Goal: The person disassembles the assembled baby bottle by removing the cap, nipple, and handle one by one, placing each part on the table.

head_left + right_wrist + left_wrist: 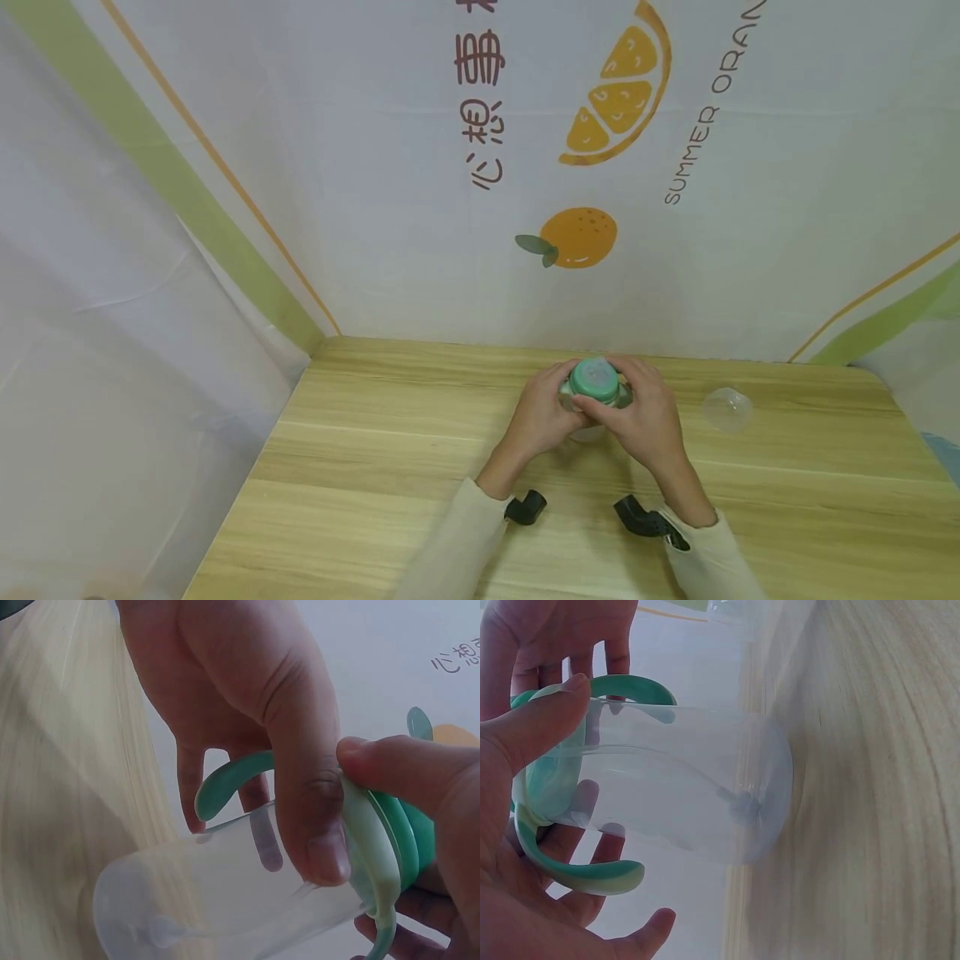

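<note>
A clear straw cup [595,379] with a green lid is between both hands, its lid facing up. My left hand [542,408] grips it around the collar, thumb on the near side. My right hand [647,408] grips the opposite side; in the right wrist view its thumb [315,825] lies along the clear wall below the collar. Two curved green handles [592,877] stick out from the collar. Inside the see-through body runs a thin straw ending in a weighted tip [742,808]. The cup's bottom is close over the wooden table [877,787].
A clear dome-shaped cap [727,409] lies on the table to the right of my right hand. Behind the table hangs a white curtain [390,208] printed with oranges and lettering. Black camera mounts [528,507] stick out from both sleeves.
</note>
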Tool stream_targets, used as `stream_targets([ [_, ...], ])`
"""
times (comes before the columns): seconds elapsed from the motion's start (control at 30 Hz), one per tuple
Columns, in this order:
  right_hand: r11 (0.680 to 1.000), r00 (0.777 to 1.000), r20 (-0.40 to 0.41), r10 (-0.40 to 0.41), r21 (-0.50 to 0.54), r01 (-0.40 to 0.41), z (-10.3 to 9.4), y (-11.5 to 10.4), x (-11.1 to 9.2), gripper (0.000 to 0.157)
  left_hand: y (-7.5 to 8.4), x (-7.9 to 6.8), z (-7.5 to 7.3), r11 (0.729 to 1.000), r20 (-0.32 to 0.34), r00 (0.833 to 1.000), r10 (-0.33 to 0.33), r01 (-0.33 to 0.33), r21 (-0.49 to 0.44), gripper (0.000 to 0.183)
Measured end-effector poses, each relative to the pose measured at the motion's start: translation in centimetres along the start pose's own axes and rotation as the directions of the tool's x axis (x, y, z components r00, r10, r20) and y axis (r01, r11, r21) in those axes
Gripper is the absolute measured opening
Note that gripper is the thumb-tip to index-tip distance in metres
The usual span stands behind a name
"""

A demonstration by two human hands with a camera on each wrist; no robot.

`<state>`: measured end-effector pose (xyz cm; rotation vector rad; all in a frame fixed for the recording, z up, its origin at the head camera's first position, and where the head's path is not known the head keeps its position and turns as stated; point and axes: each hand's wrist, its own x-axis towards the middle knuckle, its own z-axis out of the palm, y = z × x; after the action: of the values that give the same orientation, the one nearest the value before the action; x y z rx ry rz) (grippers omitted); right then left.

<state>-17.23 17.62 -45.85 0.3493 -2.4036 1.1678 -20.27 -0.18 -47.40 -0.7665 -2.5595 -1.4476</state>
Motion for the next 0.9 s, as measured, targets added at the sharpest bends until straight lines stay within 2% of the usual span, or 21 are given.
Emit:
stream_targets([
  [0.37, 1.000, 1.000, 0.009, 0.005, 0.024, -0.005, 0.1, 0.6, 0.0, 0.059, -0.1, 0.0, 0.0, 1.000, 0.002, 1.000, -0.001, 0.001, 0.002, 0.071],
  [0.67, 0.996, 0.998, 0.045, 0.046, 0.074, -0.049, -0.3, 0.9, 0.0, 0.060, -0.1, 0.0, -0.1, 1.000, 0.013, 1.000, 0.009, -0.009, 0.012, 0.074],
  [0.9, 0.995, 0.998, 0.059, 0.029, 0.094, -0.035, -0.4, 1.3, 0.1, 0.061, -0.1, -0.1, -0.2, 1.000, 0.027, 1.000, -0.004, 0.004, 0.004, 0.075],
])
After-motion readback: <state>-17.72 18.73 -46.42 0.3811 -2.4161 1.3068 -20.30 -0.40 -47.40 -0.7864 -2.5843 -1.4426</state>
